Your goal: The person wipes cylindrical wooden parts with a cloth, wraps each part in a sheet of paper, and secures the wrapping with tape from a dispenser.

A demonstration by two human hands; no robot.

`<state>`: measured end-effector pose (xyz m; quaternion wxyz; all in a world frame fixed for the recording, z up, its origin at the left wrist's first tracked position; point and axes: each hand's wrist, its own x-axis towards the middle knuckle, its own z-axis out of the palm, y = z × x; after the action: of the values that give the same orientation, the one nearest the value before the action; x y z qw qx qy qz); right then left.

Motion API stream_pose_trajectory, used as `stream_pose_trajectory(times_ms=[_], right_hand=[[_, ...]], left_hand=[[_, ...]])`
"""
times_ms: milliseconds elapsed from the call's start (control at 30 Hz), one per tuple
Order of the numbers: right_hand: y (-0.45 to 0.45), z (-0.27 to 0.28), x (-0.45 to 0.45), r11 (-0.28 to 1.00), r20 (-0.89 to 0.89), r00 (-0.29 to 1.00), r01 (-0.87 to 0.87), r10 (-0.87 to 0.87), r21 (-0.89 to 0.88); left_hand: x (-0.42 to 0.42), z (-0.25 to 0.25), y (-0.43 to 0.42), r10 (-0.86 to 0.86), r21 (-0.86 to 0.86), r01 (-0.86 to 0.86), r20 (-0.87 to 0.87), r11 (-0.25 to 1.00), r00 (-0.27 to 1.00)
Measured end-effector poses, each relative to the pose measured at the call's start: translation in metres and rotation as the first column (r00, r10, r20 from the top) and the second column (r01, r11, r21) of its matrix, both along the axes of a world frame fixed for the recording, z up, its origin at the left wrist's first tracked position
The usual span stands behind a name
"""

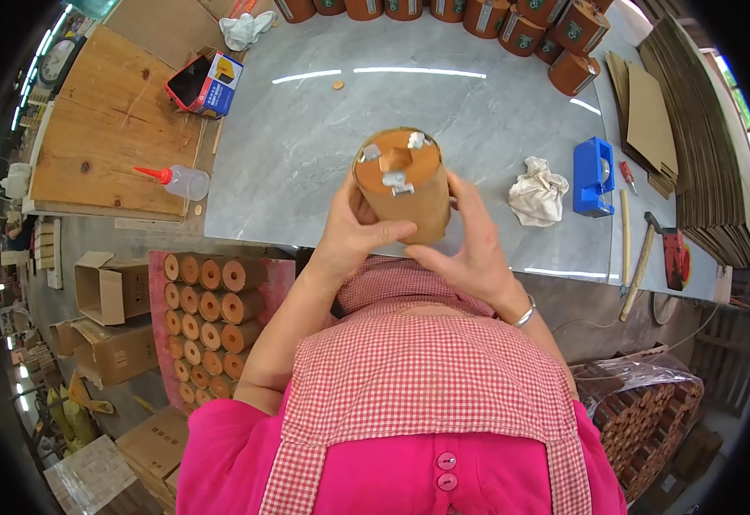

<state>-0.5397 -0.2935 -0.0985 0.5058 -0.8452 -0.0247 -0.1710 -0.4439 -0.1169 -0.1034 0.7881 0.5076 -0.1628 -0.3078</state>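
Observation:
A brown cylinder (409,202) is held between my two hands above the front edge of the grey table (289,146). Its orange-brown end faces up, with a hole in the middle and silvery-white bits around it. My left hand (349,227) wraps the cylinder's left side, thumb across the front. On the right side, my right hand (474,249) grips it with fingers behind and thumb low at the front. A crumpled white cloth (538,192) lies right of my right hand.
Labelled brown cylinders (521,34) stand at the back. A blue tape dispenser (594,178), a hammer (641,266) and cardboard sheets (701,137) are on the right. A red-tipped bottle (189,183) is on the left. More cylinders (212,322) are stacked below left.

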Motion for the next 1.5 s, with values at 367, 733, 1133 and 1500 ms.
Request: stream_pose_trajectory(times_ms=[367,733,1133,1500], right_hand=[[0.004,-0.017,0.005,0.992,0.002,0.997,-0.074,0.074,0.099],[0.001,-0.005,0.012,0.997,0.023,0.998,-0.060,0.062,-0.054],[0.011,-0.021,0.016,0.960,0.075,0.986,-0.164,0.150,0.229],[0.012,-0.015,0.021,0.991,0.141,0.981,-0.134,0.130,0.021]], left_hand=[[-0.007,0.004,0.004,0.035,0.132,-0.126,0.539,0.983,0.842],[-0.007,-0.004,0.004,0.126,0.071,-0.145,0.230,0.987,0.965],[-0.011,-0.002,0.010,0.160,-0.003,-0.236,0.742,0.972,0.651],[-0.012,-0.011,0.014,0.166,-0.011,-0.236,0.743,0.972,0.648]])
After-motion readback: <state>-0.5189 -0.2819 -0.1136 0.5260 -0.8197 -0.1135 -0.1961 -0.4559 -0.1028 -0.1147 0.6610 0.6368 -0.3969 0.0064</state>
